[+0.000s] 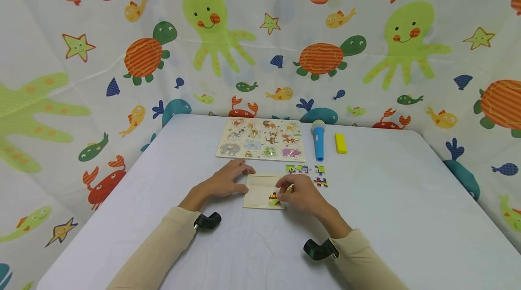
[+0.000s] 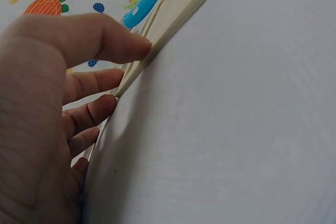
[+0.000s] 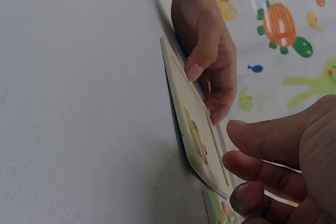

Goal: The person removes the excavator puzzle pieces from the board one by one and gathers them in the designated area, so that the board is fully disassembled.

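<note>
A shallow wooden puzzle tray (image 1: 260, 190) lies flat before me. In its lower right corner sits a colourful puzzle piece (image 1: 273, 200). My left hand (image 1: 225, 180) steadies the tray's left side; the thumb touches the left edge and the fingertips rest by the upper left corner. At the tray's right edge hovers my right hand (image 1: 302, 194). In the right wrist view its thumb and index finger are apart, with nothing visible between them. Beside the tray there, a green puzzle piece (image 3: 214, 206) lies partly hidden by the fingers.
Several loose puzzle pieces (image 1: 320, 182) lie beyond my right hand. Behind the tray is an animal peg puzzle board (image 1: 260, 140). Right of that board are a blue toy microphone (image 1: 319, 143) and a yellow block (image 1: 340, 144). A sea-animal curtain (image 1: 260, 54) hangs behind the white table (image 1: 407, 190).
</note>
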Tool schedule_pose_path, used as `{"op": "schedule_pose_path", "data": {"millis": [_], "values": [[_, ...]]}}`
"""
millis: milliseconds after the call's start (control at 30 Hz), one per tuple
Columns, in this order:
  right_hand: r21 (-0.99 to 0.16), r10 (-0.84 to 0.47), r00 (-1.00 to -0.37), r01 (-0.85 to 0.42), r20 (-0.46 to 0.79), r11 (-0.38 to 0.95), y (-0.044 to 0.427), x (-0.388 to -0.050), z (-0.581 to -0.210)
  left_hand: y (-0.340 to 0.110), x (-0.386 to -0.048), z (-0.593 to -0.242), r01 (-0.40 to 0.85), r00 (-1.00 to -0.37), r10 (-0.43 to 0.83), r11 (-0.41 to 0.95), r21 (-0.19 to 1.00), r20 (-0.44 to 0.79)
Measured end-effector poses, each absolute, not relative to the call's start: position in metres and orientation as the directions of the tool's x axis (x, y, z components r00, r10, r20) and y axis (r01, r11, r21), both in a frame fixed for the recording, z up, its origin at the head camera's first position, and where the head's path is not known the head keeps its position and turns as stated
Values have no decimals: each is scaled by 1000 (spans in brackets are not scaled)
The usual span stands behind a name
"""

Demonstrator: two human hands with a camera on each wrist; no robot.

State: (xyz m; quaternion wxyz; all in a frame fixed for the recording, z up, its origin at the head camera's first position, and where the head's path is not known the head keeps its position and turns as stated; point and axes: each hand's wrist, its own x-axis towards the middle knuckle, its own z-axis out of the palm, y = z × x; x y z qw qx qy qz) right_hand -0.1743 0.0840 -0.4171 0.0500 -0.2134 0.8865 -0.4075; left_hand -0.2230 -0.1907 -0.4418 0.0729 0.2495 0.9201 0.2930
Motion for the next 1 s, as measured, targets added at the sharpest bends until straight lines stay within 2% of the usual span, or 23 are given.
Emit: {"op": "schedule_pose_path", "data": {"millis": [333,733,1000], "values": [[-676,-434,-901,-314,-10,667,72,-171,-417,-191,-223,-442,409,-868,496,704,581,10],[-628,-468,-883,-352,-22,694,69,-170,-418,-191,-224,-443,410,-868,496,703,581,13],[-554,-453,-890,-352,-51,754,62,-167,-420,-191,-225,-443,415,-865,501,702,579,13]]}}
